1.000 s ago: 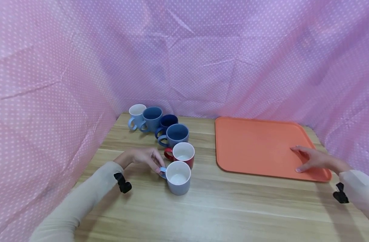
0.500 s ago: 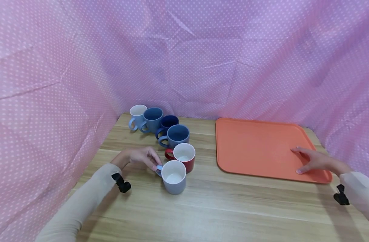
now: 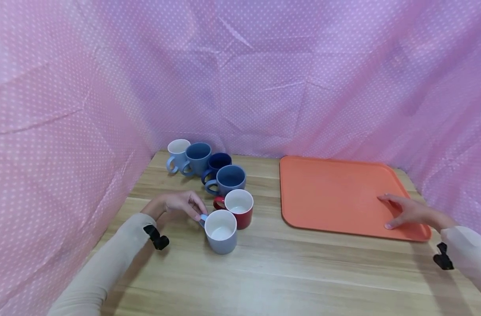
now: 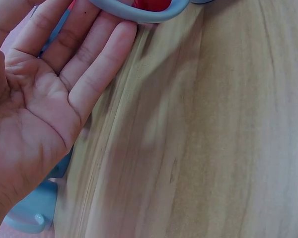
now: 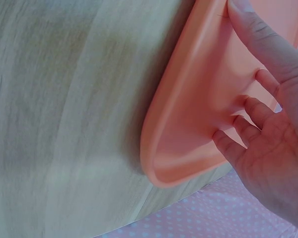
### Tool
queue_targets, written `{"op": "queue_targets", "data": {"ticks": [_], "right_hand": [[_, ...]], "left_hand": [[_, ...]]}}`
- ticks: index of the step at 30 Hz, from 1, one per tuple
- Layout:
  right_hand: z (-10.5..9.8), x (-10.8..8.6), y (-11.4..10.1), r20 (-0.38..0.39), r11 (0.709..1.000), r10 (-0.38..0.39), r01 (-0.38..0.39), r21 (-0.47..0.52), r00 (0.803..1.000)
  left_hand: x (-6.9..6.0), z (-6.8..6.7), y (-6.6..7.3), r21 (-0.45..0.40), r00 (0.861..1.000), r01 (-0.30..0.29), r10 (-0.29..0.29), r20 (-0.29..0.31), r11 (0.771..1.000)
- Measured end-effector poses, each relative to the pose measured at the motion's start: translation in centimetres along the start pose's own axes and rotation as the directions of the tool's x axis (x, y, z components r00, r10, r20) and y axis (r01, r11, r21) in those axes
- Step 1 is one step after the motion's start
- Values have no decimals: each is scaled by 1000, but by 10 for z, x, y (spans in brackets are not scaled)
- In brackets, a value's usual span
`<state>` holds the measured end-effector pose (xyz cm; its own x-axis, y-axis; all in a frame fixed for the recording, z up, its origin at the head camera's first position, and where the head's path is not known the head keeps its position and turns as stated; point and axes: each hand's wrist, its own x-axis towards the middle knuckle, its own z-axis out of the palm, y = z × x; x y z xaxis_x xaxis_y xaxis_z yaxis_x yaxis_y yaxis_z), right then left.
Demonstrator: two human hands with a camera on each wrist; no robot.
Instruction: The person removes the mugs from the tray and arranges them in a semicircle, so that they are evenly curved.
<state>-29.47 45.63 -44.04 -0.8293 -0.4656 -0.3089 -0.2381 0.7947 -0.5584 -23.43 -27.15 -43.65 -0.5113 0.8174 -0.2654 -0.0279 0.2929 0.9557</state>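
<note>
My left hand (image 3: 183, 205) pinches the handle of a pale blue-grey mug (image 3: 221, 239) with a white inside, upright at the front of a row of mugs. In the left wrist view the mug's handle (image 4: 161, 16) lies at the fingertips, and the rest of the mug is out of frame. Just behind it stands a red mug (image 3: 245, 219), white inside, its handle toward the left. My right hand (image 3: 411, 211) lies with spread fingers over the right part of an orange tray (image 3: 331, 193); the fingertips touch the tray's surface in the right wrist view.
Behind the red mug, a grey-blue mug (image 3: 231, 179), a dark blue mug (image 3: 219, 163), another grey-blue mug (image 3: 198, 159) and a light blue mug (image 3: 179, 153) run toward the back left. Pink dotted cloth (image 3: 264, 87) encloses the wooden table (image 3: 287, 281).
My left hand has drawn the pale blue-grey mug a little to the left, so more of the red mug shows. The right hand stays on the tray.
</note>
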Motion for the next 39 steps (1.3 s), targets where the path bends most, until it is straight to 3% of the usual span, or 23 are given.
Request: {"op": "queue_targets", "data": {"ticks": [14, 22, 29, 39], "right_hand": [[1, 1, 4, 0, 1000, -13, 13, 2, 1000], [-1, 1, 10, -26, 999, -40, 39, -27, 999], [-4, 3, 9, -17, 999, -33, 33, -23, 999], [-4, 4, 9, -15, 1000, -21, 20, -22, 1000]], "left_hand": [[0, 10, 1, -21, 999, 28, -29, -23, 999], [3, 12, -2, -15, 999, -20, 19, -29, 1000], [4, 16, 0, -35, 998, 24, -26, -59, 999], [4, 12, -1, -55, 998, 27, -30, -56, 998]]}}
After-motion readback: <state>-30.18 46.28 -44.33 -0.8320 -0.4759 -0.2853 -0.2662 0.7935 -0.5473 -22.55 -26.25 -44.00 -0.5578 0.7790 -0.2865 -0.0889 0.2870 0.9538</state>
